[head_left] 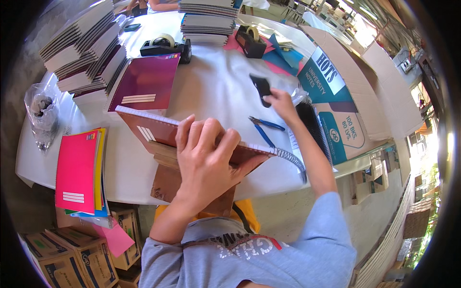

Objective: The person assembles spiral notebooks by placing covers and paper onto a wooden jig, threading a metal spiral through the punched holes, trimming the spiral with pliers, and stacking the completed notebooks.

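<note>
My left hand (204, 151) grips a reddish-brown notebook (156, 127), its thumb in front and fingers over the back. The notebook is tilted up, with its long edge toward the far side. A loose spiral wire coil (294, 162) sticks out of the notebook's right end and curves down. My right hand (283, 104) is stretched forward over the table, its fingers closed on a flat black object (260, 90) whose kind I cannot make out. Nearer me than that hand lie blue-handled cutting pliers (272, 125). A brown wooden stand (165, 182) shows beneath the notebook.
A purple notebook (144, 84) lies beyond, with stacked notebooks (81, 53) at far left and another stack (209, 26) behind. Two tape dispensers (165, 46) stand at the back. Right is an open carton (331, 120); left, pink notebooks (77, 168) and a plastic bag (42, 113).
</note>
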Available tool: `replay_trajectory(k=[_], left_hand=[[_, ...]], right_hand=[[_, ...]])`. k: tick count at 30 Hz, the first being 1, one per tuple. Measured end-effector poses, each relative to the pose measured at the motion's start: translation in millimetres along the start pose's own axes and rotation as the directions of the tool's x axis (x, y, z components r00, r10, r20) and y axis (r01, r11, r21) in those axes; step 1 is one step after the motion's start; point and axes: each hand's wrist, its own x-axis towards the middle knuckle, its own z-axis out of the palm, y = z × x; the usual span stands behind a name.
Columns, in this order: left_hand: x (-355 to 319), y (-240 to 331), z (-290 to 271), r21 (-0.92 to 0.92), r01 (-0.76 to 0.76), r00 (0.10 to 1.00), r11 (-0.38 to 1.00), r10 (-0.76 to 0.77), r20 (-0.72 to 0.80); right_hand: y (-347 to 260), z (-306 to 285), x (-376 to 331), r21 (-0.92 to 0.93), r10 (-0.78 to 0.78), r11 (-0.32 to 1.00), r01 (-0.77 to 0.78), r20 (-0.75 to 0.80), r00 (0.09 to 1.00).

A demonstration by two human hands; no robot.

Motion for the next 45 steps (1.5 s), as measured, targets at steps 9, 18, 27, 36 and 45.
replay_trajectory(k=[9,18,27,36,45], left_hand=[[-10.4,4.1,-5.5,0.014,0.042,0.999,0.999,-0.042,0.034],[-7.6,0.0,-6.3,-0.129,0.080,0.996,0.988,-0.074,0.053],[-1.6,-7.3,1.2,-0.209,0.071,0.993,0.975,-0.089,-0.081],[-2.5,-19.6,-5.9,-0.084,-0.002,1.000,0.996,-0.001,-0.028],[0.0,-25.1,-7.7,-0.051,0.028,0.997,0.998,-0.032,-0.067]], right_hand=[[-98.9,4.8,-106.9,0.393,-0.658,0.732,0.556,0.198,0.727],[-118.4,-2.7,-102.2,0.250,-0.621,0.769,0.589,0.071,0.781],[-144.7,-4.3,-104.5,0.669,-0.921,0.215,0.712,-0.105,0.376],[-131.9,0.1,-119.7,0.557,-0.600,0.608,0.566,-0.145,0.787],[-160.9,-9.4,-144.6,0.690,-0.338,0.650,0.318,-0.112,0.934]])
